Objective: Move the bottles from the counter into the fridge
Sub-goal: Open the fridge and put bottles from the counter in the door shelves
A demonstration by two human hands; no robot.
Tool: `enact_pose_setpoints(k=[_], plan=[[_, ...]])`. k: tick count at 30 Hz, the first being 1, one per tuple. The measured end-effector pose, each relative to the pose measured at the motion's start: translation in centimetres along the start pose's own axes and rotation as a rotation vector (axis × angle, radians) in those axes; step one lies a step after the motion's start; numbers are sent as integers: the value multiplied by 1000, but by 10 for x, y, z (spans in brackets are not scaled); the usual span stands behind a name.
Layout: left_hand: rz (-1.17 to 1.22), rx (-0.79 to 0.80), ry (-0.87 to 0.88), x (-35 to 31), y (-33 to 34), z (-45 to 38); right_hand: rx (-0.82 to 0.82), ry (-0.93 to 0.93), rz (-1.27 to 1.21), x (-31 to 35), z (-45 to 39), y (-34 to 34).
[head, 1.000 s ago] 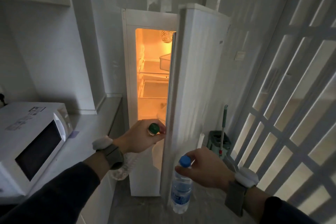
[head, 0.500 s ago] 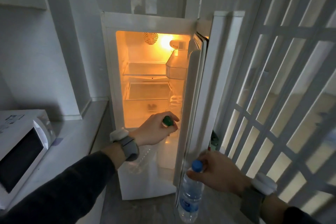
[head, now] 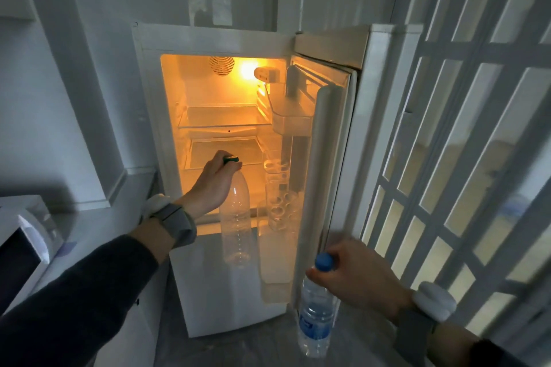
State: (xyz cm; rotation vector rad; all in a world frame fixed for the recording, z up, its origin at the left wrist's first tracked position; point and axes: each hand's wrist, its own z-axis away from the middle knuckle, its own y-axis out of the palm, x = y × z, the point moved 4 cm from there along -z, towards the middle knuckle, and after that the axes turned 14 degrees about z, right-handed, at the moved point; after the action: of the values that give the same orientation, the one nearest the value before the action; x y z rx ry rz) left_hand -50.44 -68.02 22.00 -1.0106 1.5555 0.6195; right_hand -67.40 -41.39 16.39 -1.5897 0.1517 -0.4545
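Amber light fills the open compartment of the white fridge point(head: 208, 42), the landmark for what follows. Head view: the fridge door point(head: 337, 140) stands swung wide to the right of the compartment, its inner side carrying a clear upper door bin point(head: 290, 116) and a clear rack with round holes point(head: 278, 199) lower down. Two glass shelves point(head: 220, 121) cross the lit interior.

The left hand point(head: 210, 188) is raised in front of the fridge opening, fingers curled round the neck of the clear green-capped bottle point(head: 237, 217), which hangs upright before the lower part of the compartment; it bears no label that can be seen. The right hand point(head: 354, 277) is lower, just in front of the door's bottom edge, fingers and thumb pinching the neck of the blue-capped bottle point(head: 316, 319), which hangs below the hand. This bottle has a blue label; its writing is too blurred to read.

Left of the fridge runs the counter point(head: 98, 223), with a white microwave point(head: 21, 244) at its near end. Right of the fridge door stands a white lattice partition point(head: 465, 158). Both wrists wear grey bands.
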Motion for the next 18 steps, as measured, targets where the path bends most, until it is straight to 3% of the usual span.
enact_pose_setpoints(k=[5,10,18], plan=[[-128,-2,-65,39,6,10,7,-2,-38,17,-5,11],[-231,8,-17,76,19,16,-4,16,-84,28,-12,24],[-317,161,-28,113,62,15,30,90,-76,21,-28,41]])
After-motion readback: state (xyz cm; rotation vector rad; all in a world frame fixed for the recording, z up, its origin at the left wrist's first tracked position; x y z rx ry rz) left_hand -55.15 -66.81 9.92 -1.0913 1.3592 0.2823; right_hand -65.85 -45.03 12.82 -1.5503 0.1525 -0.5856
